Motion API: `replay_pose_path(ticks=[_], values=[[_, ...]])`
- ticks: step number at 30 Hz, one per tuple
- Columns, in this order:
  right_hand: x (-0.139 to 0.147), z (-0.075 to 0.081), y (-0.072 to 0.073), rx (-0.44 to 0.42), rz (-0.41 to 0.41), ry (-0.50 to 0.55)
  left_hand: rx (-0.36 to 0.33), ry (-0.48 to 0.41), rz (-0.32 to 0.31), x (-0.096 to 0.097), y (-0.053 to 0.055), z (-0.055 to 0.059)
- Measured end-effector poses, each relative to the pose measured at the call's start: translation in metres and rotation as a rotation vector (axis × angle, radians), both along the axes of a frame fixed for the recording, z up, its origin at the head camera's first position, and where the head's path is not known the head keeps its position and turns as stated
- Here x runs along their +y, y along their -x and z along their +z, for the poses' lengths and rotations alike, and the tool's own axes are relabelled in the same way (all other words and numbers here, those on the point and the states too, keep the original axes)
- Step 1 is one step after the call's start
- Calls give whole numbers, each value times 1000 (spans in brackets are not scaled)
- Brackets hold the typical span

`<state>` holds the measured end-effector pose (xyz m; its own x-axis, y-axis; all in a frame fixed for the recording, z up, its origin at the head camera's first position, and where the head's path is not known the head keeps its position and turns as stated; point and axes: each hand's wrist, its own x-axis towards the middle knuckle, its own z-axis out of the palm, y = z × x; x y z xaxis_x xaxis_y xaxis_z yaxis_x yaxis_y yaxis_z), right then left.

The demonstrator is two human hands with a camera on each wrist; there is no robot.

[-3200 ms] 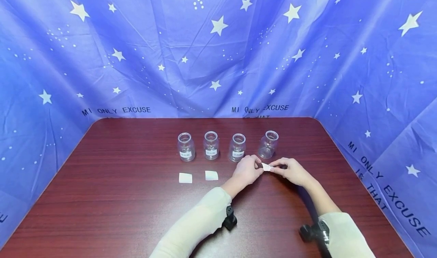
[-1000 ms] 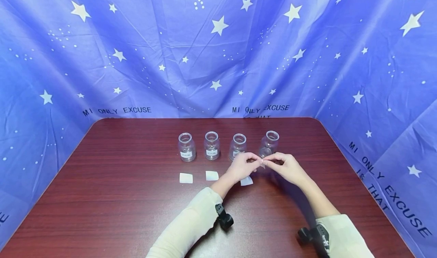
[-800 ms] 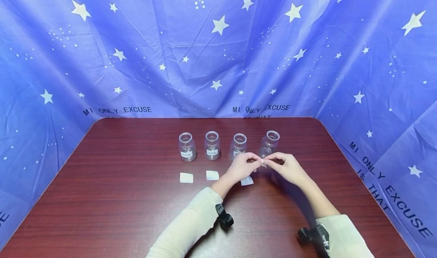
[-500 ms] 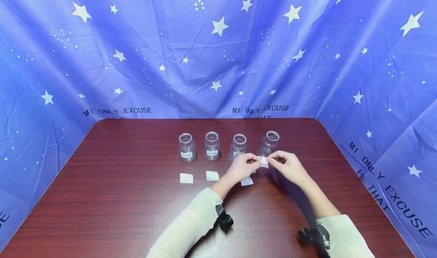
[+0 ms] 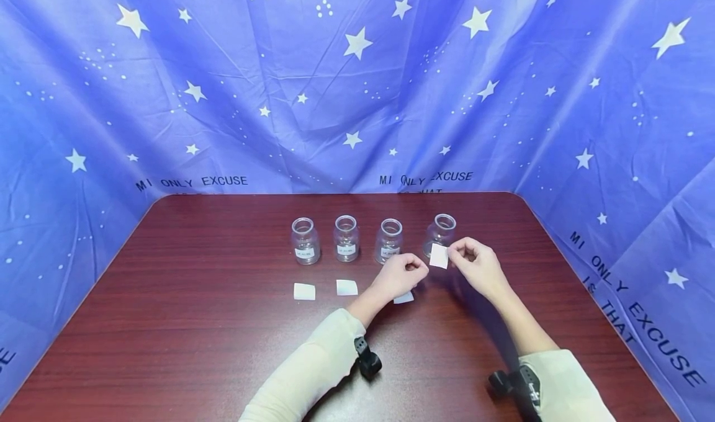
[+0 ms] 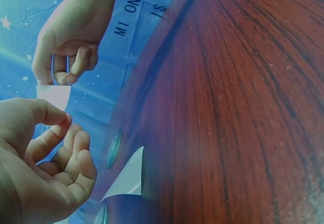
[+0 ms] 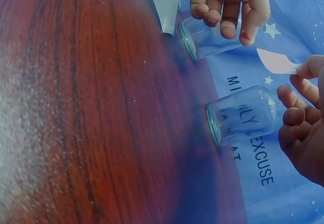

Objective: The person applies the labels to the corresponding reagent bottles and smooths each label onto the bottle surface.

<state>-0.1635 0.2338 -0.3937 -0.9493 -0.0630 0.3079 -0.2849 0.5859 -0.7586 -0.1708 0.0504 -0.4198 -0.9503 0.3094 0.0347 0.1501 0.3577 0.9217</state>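
Note:
In the head view my right hand (image 5: pixel 480 268) pinches a small white label sticker (image 5: pixel 438 256) by its right edge, between thumb and index finger. The sticker is raised in front of the rightmost glass jar (image 5: pixel 444 226), which has plain glass where visible. My left hand (image 5: pixel 398 279) is just left of the sticker and apart from it. Its fingers are loosely curled, and the right wrist view shows nothing between the left fingertips (image 7: pixel 228 30). Behind the left hand stands another jar (image 5: pixel 391 229) with a small printed label (image 5: pixel 389 252).
Two more labelled jars, the left one (image 5: pixel 304 242) and the middle one (image 5: pixel 346 239), stand in the same row. White paper pieces lie in front: one at left (image 5: pixel 304 291), one at centre (image 5: pixel 346 287), one partly under the left hand (image 5: pixel 403 298). A starry blue cloth (image 5: pixel 357 99) hangs behind the table (image 5: pixel 195 323).
Both hands met at the sticker before; now they are apart. My right hand has moved up and right with the sticker, while the left has let go. A third paper piece has appeared since the earliest frame.

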Motion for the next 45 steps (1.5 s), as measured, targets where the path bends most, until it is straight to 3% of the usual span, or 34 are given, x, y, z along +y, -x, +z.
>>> replay_pose_path(ticks=[10,20,29,37,45], values=[[1,-15,6,37,20,-38,-61,-51,13,5,1,2],[-2,-16,5,44,77,-49,-49,-110,29,7,1,3],[-2,-15,4,52,76,-57,4,-98,25,7,2,2],[4,-14,7,70,-8,-39,1,-84,25,7,1,-1],[6,-11,7,49,-94,79,2,-71,14,9,0,-4]])
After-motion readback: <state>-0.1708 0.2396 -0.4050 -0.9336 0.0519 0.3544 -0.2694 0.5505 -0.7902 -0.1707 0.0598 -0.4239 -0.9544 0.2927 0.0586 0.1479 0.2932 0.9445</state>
